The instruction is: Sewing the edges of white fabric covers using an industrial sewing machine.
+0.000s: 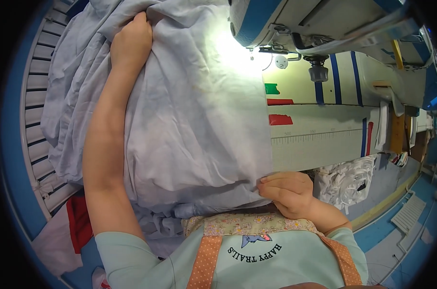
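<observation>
A large pale grey-blue fabric (199, 115) lies bunched and draped across the sewing table and spills down toward my lap. Up at the far left, my left hand (133, 42) is closed on a fold of it, arm stretched out. My right hand (289, 191) pinches the fabric's near right edge by the table's front. The straight right edge of the cloth runs from there up to the needle area of a sewing machine (271, 29), where a bright lamp glare hides the exact contact.
A ruler strip (319, 136) and red and green tape pieces mark the table right of the cloth. A white slatted rack (38, 101) stands at left, with a red cloth (78, 224) below it. White strips (346, 185) are heaped under the table; a foot pedal (409, 213) sits right.
</observation>
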`<move>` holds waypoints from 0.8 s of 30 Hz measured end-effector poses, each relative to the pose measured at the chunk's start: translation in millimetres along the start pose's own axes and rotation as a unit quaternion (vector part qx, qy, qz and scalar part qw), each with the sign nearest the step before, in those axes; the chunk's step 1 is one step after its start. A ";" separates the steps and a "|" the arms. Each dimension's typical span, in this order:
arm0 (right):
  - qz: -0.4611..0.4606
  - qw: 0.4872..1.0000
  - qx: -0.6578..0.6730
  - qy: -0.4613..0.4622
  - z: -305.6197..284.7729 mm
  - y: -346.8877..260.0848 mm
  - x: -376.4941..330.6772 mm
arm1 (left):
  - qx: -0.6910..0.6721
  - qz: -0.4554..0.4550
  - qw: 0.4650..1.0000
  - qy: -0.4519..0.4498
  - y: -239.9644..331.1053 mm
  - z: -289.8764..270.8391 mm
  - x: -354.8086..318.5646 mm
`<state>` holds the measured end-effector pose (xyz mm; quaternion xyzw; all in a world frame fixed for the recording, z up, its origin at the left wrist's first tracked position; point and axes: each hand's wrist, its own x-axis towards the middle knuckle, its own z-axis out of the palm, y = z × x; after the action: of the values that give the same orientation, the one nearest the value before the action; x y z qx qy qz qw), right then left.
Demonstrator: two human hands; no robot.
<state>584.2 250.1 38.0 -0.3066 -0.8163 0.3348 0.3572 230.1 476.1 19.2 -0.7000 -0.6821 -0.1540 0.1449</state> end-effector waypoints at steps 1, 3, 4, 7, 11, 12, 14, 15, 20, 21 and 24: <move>-0.001 1.000 -0.006 -0.004 -1.7 0.1 5.5 | 0.001 -0.006 1.000 -0.003 -1.2 2.3 5.0; -0.011 0.999 -0.051 -0.009 -5.1 1.4 16.6 | -0.005 -0.002 1.000 0.011 -4.0 7.0 16.3; -0.011 0.998 -0.053 -0.010 -7.4 2.7 22.0 | -0.008 0.018 0.999 0.036 -5.4 9.9 22.4; -0.010 0.997 -0.075 -0.029 -12.9 9.1 38.8 | 0.012 -0.056 0.997 -0.043 -13.5 20.4 40.4; -0.032 0.993 -0.107 -0.044 -17.7 19.7 60.7 | 0.013 -0.040 0.999 -0.016 -25.9 35.9 61.7; -0.041 0.992 -0.114 -0.046 -18.7 22.3 66.2 | 0.010 -0.029 1.000 0.000 -28.1 38.5 67.7; -0.044 0.989 -0.127 -0.058 -22.2 26.1 76.6 | 0.011 -0.043 0.999 0.016 -30.0 40.9 81.0; -0.035 0.988 -0.135 -0.072 -24.1 27.9 81.7 | 0.010 -0.052 0.998 0.024 -31.7 39.8 85.6; -0.025 0.979 -0.186 -0.079 -31.1 36.5 105.3 | -0.059 -0.169 0.980 -0.086 -38.2 31.1 98.8; -0.029 0.977 -0.187 -0.093 -29.4 38.3 108.8 | -0.082 -0.184 0.976 -0.082 -41.1 28.0 100.2; 0.010 0.984 -0.174 -0.027 -22.7 40.4 112.6 | -0.104 -0.175 0.977 -0.056 -48.6 11.7 92.4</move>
<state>549.9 364.6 61.4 -0.3631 -0.8682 0.1999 0.2729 183.7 566.4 46.4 -0.5883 -0.7814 -0.2080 0.0039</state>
